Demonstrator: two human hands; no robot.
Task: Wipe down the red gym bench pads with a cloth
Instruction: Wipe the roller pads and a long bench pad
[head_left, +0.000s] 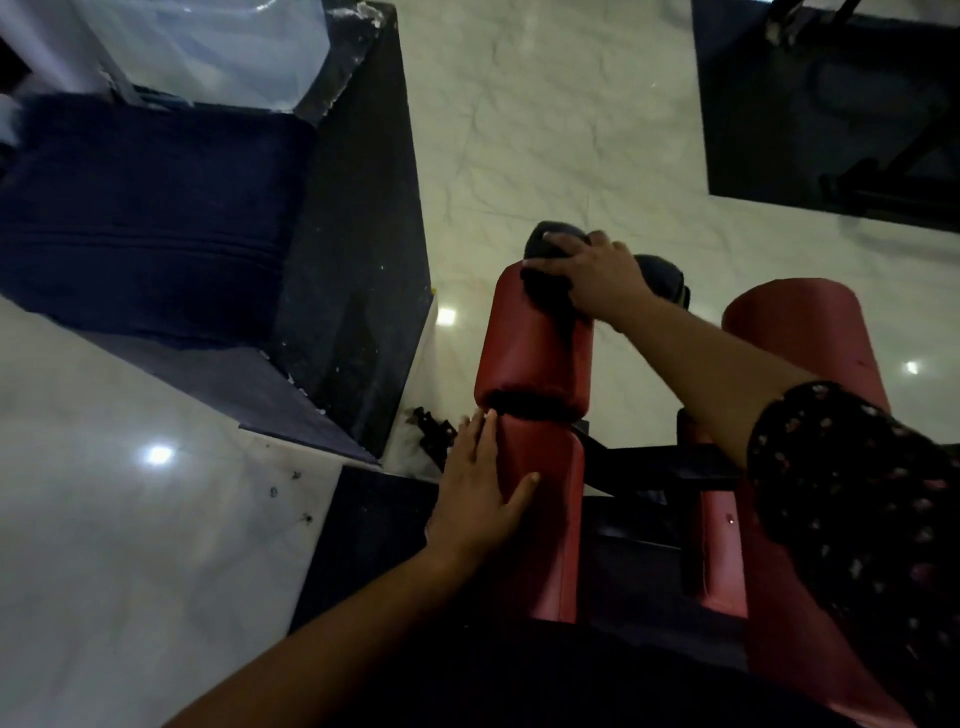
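Observation:
Two red pads sit end to end in the centre: an upper pad (530, 353) and a lower pad (545, 519), split by a dark gap. My right hand (597, 275) presses a dark cloth (545, 280) onto the far end of the upper pad, fingers curled over it. My left hand (483, 483) lies flat against the left side of the lower pad, fingers apart, thumb on the pad's top. Another red pad (800, 332) stands to the right, partly hidden by my right arm and patterned sleeve.
The bench's black metal frame (649, 467) runs between the pads. A dark blue mat on a black platform (156, 223) fills the left. Another dark mat with equipment legs (831, 104) lies at the top right. Glossy pale marble floor (545, 130) surrounds everything.

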